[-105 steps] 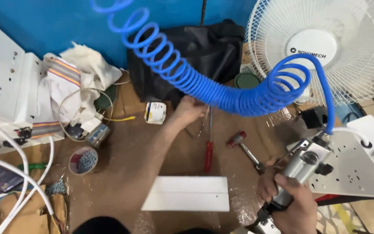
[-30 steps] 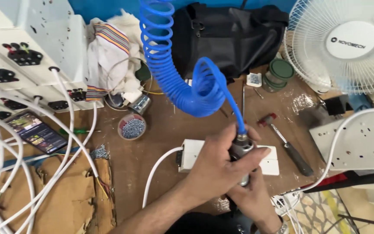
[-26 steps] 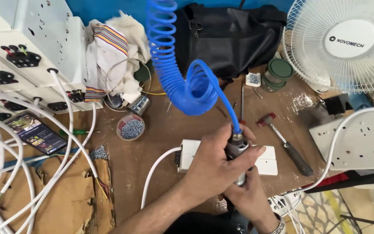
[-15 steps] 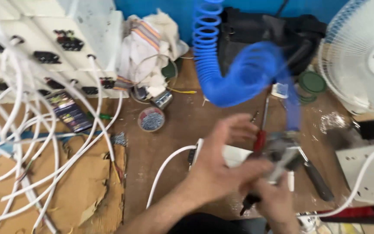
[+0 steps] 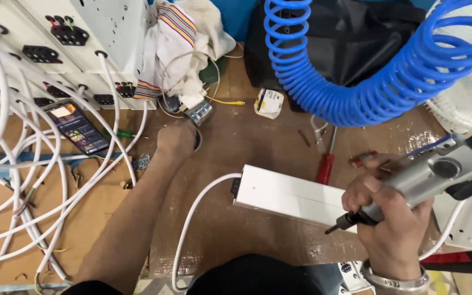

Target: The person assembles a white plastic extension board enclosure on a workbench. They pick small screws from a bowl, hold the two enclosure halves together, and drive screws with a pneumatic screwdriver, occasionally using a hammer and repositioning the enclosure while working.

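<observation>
Fingers point(image 5: 381, 199) of the right hand point(image 5: 391, 224) are wrapped tightly around the grey body of a pneumatic screwdriver point(image 5: 416, 180). The tool is held at a slant, with its bit tip point(image 5: 330, 230) pointing down and to the left. The tip is positioned just off the near long edge of the white rectangular box point(image 5: 293, 196), close to the box's right end. The box is laid flat on the tabletop point(image 5: 247, 142), and its long axis runs from upper left to lower right. A white cable point(image 5: 192, 218) leaves the left end of the box and curves toward the person.

The left hand point(image 5: 177, 141) is extended well away from the box, up and to the left of it. It is lowered over a small round container point(image 5: 196, 141). The fingers of this hand are curled downward, and whether anything is pinched cannot be told. The right hand is by far the nearer to the box.

A red-handled screwdriver point(image 5: 324, 164) lies just beyond the far long edge of the box. A blue coiled air hose point(image 5: 350, 93) hangs above that side and leads to the tool. White panels with cables point(image 5: 39, 60) are stacked far left of the box, beside a phone point(image 5: 77, 128). Bare tabletop remains between the box's left end and the left forearm, and along the near edge.
</observation>
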